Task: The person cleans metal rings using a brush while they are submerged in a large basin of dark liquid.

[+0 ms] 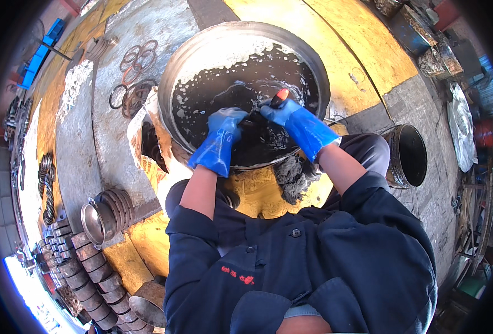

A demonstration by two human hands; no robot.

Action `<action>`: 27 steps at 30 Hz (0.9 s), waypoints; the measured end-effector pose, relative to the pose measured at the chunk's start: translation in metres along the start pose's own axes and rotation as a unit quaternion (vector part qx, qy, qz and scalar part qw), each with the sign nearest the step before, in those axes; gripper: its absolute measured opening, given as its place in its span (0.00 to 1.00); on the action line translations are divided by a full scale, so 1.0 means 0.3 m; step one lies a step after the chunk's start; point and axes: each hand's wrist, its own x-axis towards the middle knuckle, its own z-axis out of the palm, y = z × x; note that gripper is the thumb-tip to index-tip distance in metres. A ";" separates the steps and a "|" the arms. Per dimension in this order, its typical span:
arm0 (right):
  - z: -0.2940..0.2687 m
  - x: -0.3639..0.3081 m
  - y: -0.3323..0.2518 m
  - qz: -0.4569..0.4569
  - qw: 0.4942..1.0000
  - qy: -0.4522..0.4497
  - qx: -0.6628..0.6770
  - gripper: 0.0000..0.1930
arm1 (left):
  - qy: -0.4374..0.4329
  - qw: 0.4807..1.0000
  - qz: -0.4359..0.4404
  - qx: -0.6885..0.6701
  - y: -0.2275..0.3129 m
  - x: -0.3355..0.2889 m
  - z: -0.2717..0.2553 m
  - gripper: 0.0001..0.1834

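Observation:
A large round metal basin (166,111) of dark liquid, with pale foam (213,55) along its far side, stands in front of me. Both my hands wear blue rubber gloves and are over the liquid. My right hand (282,113) is closed round a tool with a red-tipped black handle (280,97); its working end is hidden, so I cannot name its kind. Left of it, my left hand (227,118) is closed, its fingers at a dark, wet piece between the hands that blends into the liquid.
Dark rings (138,97) lie on the grey sheet at left, beside an open sack (152,142). Stacked metal cylinders (93,264) and round metal bands (110,214) stand at lower left. A black bucket (410,156) is at right. Grey rags (293,178) lie below the basin.

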 end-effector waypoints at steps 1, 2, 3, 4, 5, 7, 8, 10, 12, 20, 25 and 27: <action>0.035 0.004 0.041 0.001 0.999 -0.008 0.043 0.12 | 0.036 0.993 -0.112 0.021 0.023 -0.010 -0.017 0.16; 0.058 -0.003 0.045 -0.001 0.996 -0.014 0.085 0.12 | 0.073 0.972 -0.220 0.044 0.045 -0.013 -0.051 0.16; 0.062 -0.005 0.049 -0.002 0.996 -0.014 0.085 0.12 | 0.054 0.963 -0.262 0.029 0.042 -0.007 -0.074 0.19; 0.062 -0.005 0.054 0.024 0.993 -0.025 0.115 0.12 | 0.054 0.963 -0.261 0.030 0.017 -0.021 -0.063 0.19; 0.098 -0.002 0.014 0.044 0.987 -0.047 0.147 0.12 | 0.062 0.940 -0.308 -0.136 -0.040 -0.080 -0.053 0.22; 0.145 -0.006 -0.048 0.077 0.987 -0.042 0.132 0.13 | 0.051 0.790 -0.379 -0.480 -0.062 -0.122 -0.046 0.25; 0.149 -0.007 -0.051 0.116 0.986 -0.026 0.115 0.13 | 0.047 0.790 -0.378 -0.480 -0.017 -0.115 -0.077 0.25; 0.135 -0.005 -0.001 0.145 0.981 -0.041 0.122 0.14 | 0.055 0.722 -0.410 -0.555 0.118 -0.077 -0.187 0.20; 0.178 -0.026 0.000 0.048 0.981 -0.041 0.184 0.15 | 0.045 0.738 -0.400 -0.542 0.092 -0.088 -0.169 0.18; 0.129 -0.049 -0.015 0.131 0.991 0.025 0.010 0.12 | 0.045 0.919 -0.272 -0.282 0.030 -0.061 -0.053 0.14; 0.025 -0.042 -0.160 0.069 0.987 0.080 0.118 0.13 | 0.048 0.916 -0.229 -0.326 -0.003 -0.070 -0.004 0.13; 0.075 0.005 -0.231 0.089 0.992 0.010 0.088 0.15 | 0.029 0.887 -0.275 -0.370 -0.031 -0.059 0.041 0.14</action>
